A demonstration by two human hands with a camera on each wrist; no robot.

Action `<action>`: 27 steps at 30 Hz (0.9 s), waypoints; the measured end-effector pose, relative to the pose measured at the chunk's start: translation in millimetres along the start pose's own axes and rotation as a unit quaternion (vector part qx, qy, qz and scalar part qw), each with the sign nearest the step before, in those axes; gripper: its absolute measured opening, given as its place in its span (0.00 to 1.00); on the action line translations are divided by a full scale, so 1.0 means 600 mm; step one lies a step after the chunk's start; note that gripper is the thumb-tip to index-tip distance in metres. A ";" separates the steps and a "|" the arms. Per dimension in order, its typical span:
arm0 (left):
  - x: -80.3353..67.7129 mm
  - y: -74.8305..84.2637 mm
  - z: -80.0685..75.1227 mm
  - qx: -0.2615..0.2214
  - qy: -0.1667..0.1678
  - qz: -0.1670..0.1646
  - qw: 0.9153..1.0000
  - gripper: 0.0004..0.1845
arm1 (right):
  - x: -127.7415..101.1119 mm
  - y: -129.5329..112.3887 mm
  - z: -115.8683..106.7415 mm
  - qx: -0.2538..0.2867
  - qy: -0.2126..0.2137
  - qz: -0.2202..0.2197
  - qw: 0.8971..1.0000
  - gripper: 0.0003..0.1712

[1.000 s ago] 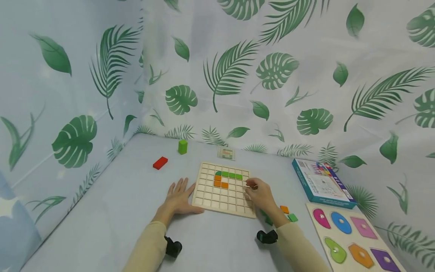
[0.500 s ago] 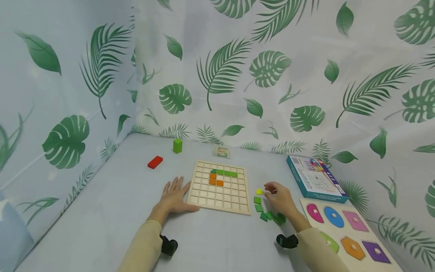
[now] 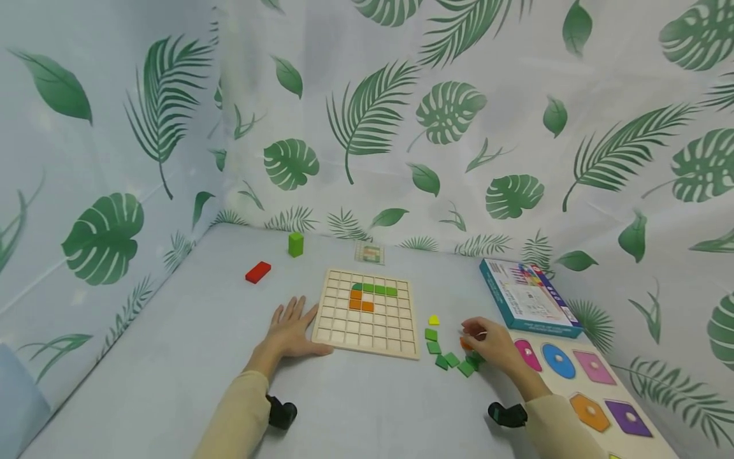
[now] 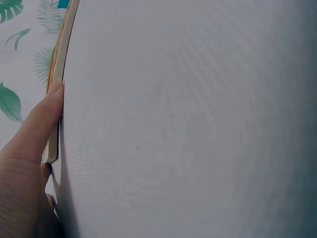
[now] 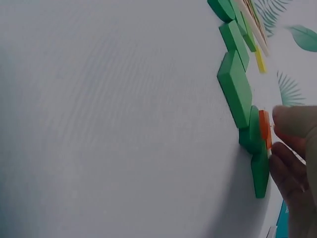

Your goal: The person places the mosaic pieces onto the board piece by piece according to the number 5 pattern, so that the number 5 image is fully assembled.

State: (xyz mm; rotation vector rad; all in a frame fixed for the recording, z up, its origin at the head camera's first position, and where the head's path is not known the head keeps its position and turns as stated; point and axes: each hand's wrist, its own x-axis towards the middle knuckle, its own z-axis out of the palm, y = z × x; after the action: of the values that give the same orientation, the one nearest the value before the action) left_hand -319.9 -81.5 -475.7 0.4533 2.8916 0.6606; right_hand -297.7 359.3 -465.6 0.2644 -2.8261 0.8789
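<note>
Now | right hand (image 3: 493, 344) pinches one orange tile (image 3: 465, 343) | left hand (image 3: 292, 331) flat | five green tiles (image 3: 449, 357)

A staged play corner, not a lived-in room: leaf-print cloth (image 3: 367, 121) hangs as backdrop behind a cloth-covered table (image 3: 189, 357). On that table lie a wooden grid board (image 3: 367, 312), a shape puzzle (image 3: 596, 389) and a game box (image 3: 527, 296).
</note>
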 end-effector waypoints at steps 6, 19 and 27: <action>0.004 -0.005 0.003 0.002 0.001 0.002 1.000 0.57 | -0.007 0.001 -0.007 0.002 -0.045 0.022 0.999 0.17; 0.002 -0.004 0.002 0.000 0.005 0.001 1.000 0.57 | -0.009 0.003 -0.001 0.011 -0.038 0.054 0.998 0.16; -0.003 -0.001 -0.003 -0.005 0.006 0.004 1.000 0.56 | 0.008 -0.012 0.014 0.000 -0.027 0.024 0.999 0.15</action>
State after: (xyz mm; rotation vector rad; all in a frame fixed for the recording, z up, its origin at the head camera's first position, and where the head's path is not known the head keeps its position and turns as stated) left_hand -318.8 -83.6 -474.2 0.4600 2.8983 0.6810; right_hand -301.8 348.1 -467.2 0.2246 -2.8944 0.8956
